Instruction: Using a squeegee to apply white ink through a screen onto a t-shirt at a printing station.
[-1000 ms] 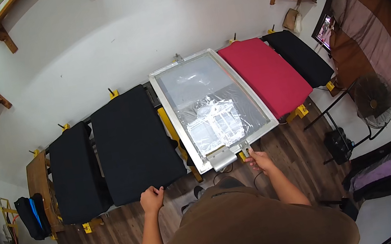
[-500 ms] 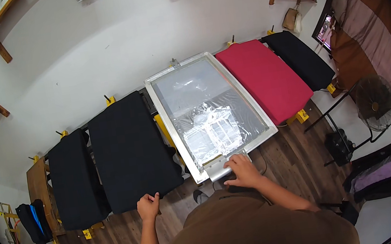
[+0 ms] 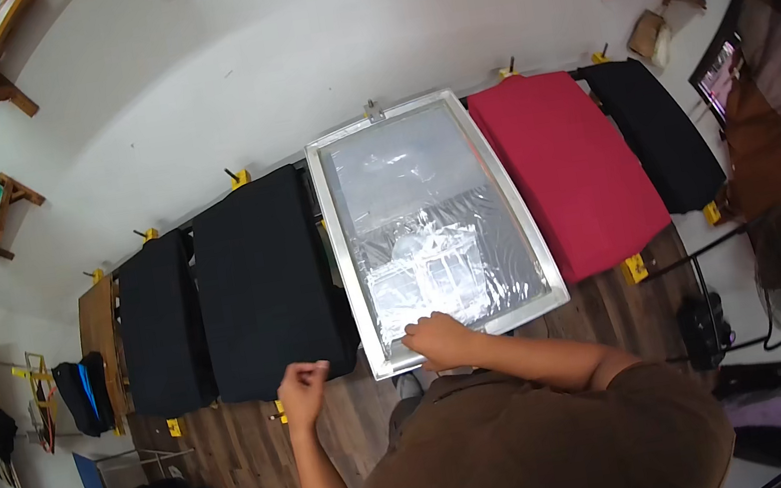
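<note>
Metal frame (image 3: 420, 106): between black board (image 3: 265, 283) and red board (image 3: 570, 177)
Right hand (image 3: 440, 341): curled at frame's front edge, can't tell the grip
Left hand (image 3: 303, 390): apart, bent near black board's front-right corner
Frame tip: keep it square, imo

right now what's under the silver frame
Inside the silver frame, the sheet looks pale at the far end and darker, with glare, nearer. What lies beneath is covered and can't be made out. The right hand hides part of the near edge.

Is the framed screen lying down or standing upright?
The framed screen is lying down: its broad face shows from above, beside the red cloth. Whether level, I cannot tell.
</note>
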`<action>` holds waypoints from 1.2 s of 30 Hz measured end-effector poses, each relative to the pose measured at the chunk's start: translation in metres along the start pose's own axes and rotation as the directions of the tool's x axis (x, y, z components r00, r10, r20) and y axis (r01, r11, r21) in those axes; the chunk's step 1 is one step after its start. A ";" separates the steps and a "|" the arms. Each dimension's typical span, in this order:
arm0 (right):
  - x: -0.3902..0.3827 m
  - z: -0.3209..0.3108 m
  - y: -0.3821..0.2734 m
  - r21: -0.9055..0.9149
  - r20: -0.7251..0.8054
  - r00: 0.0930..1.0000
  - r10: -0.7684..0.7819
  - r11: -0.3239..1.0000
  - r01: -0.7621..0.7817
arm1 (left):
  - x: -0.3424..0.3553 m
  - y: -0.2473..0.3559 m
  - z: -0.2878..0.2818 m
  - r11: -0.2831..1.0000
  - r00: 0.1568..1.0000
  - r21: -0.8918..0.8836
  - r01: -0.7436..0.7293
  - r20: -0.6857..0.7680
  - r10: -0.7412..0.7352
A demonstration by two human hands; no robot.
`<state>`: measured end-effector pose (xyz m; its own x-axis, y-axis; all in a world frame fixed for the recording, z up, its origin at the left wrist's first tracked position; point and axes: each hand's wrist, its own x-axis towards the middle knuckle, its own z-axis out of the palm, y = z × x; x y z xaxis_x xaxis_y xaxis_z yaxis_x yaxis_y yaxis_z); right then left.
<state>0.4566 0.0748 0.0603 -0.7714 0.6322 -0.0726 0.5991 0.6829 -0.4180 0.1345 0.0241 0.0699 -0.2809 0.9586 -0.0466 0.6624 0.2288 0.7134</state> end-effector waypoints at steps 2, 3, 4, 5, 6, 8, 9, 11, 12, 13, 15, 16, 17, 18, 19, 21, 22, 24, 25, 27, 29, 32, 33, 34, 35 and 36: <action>0.005 -0.003 0.008 0.020 0.006 1.000 0.015 1.000 -0.015 | -0.008 0.057 0.016 0.989 0.935 -0.010 -0.149 0.325 0.144; 0.009 -0.002 0.008 0.037 0.006 0.999 0.053 0.998 -0.053 | -0.010 0.079 0.024 0.958 0.891 0.063 -0.281 0.389 0.236; 0.013 0.002 0.009 0.043 0.004 0.999 0.050 0.998 -0.050 | -0.012 0.095 0.035 0.902 0.828 0.122 -0.414 0.462 0.318; 0.015 0.007 0.011 -0.006 -0.019 0.997 0.077 0.997 -0.077 | -0.013 0.104 0.046 0.838 0.799 0.195 -0.509 0.471 0.375; 0.014 0.012 0.013 -0.056 -0.044 0.992 0.117 0.991 -0.119 | -0.013 0.108 0.061 0.757 0.754 0.254 -0.602 0.491 0.435; 0.015 0.015 0.012 -0.058 -0.072 0.990 0.119 0.991 -0.123 | -0.009 0.096 0.090 0.745 0.736 0.234 -0.625 0.495 0.462; 0.013 0.014 0.013 -0.049 -0.049 0.987 0.151 0.987 -0.154 | -0.008 0.091 0.102 0.756 0.734 0.226 -0.614 0.515 0.442; 0.015 0.015 0.014 -0.027 -0.040 0.977 0.211 0.977 -0.212 | 0.000 0.084 0.112 0.727 0.691 0.184 -0.661 0.527 0.495; 0.016 0.016 0.014 0.006 -0.037 0.964 0.264 0.965 -0.264 | 0.004 0.082 0.112 0.700 0.668 0.180 -0.691 0.530 0.522; 0.017 0.012 0.009 0.037 -0.023 0.951 0.308 0.951 -0.307 | 0.006 0.082 0.109 0.694 0.652 0.134 -0.707 0.504 0.567; 0.016 0.009 -0.003 0.058 -0.035 0.918 0.395 0.918 -0.393 | 0.008 0.082 0.105 0.668 0.609 0.104 -0.737 0.531 0.589; 0.015 0.008 -0.008 0.048 -0.051 0.901 0.431 0.902 -0.429 | 0.009 0.079 0.110 0.613 0.575 0.097 -0.784 0.483 0.660; 0.015 0.012 -0.008 0.036 -0.072 0.875 0.479 0.878 -0.478 | 0.007 0.079 0.113 0.621 0.580 0.082 -0.780 0.468 0.667; 0.012 0.018 -0.012 0.034 -0.087 0.866 0.493 0.870 -0.492 | 0.006 0.079 0.115 0.613 0.570 0.100 -0.783 0.508 0.646; 0.012 0.020 -0.015 0.034 -0.110 0.857 0.504 0.864 -0.503 | 0.009 0.080 0.116 0.600 0.559 0.123 -0.790 0.546 0.624; 0.015 0.018 -0.007 -0.004 -0.086 0.868 0.490 0.871 -0.492 | 0.018 0.084 0.118 0.608 0.572 0.128 -0.784 0.530 0.626; 0.017 0.017 -0.010 -0.005 -0.073 0.878 0.473 0.880 -0.475 | 0.017 0.079 0.116 0.607 0.571 0.135 -0.783 0.545 0.614; 0.022 0.016 -0.011 -0.008 -0.052 0.893 0.447 0.894 -0.448 | 0.018 0.072 0.118 0.603 0.587 0.177 -0.777 0.549 0.595; 0.024 0.013 -0.009 0.002 -0.041 0.897 0.439 0.898 -0.440 | 0.020 0.075 0.118 0.600 0.591 0.191 -0.777 0.550 0.590; 0.024 0.008 -0.004 0.026 -0.025 0.905 0.424 0.905 -0.424 | 0.021 0.090 0.110 0.616 0.606 0.193 -0.763 0.545 0.579; 0.029 0.004 -0.002 0.051 -0.048 0.919 0.392 0.920 -0.390 | 0.024 0.089 0.116 0.635 0.645 0.240 -0.734 0.539 0.542; 0.027 0.003 0.002 0.060 0.008 0.918 0.396 0.917 -0.395 | 0.023 0.095 0.114 0.655 0.674 0.271 -0.706 0.539 0.504; 0.028 0.009 0.007 0.060 -0.006 0.920 0.391 0.919 -0.390 | 0.023 0.098 0.112 0.661 0.674 0.262 -0.704 0.542 0.503; 0.030 0.009 0.008 0.058 -0.018 0.925 0.380 0.924 -0.378 | 0.024 0.098 0.111 0.673 0.683 0.252 -0.695 0.525 0.509; 0.030 0.008 0.008 0.056 -0.016 0.928 0.373 0.927 -0.372 | 0.023 0.099 0.112 0.677 0.688 0.255 -0.690 0.521 0.506; 0.029 0.008 0.008 0.037 0.012 0.923 0.385 0.922 -0.385 | 0.022 0.100 0.114 0.667 0.689 0.282 -0.690 0.540 0.484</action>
<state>0.4373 0.0952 0.0478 -0.4840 0.8418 -0.2390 0.8416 0.3730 -0.3905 0.2732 0.0871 0.0604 0.5022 0.8624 -0.0647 0.8312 -0.4607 0.3113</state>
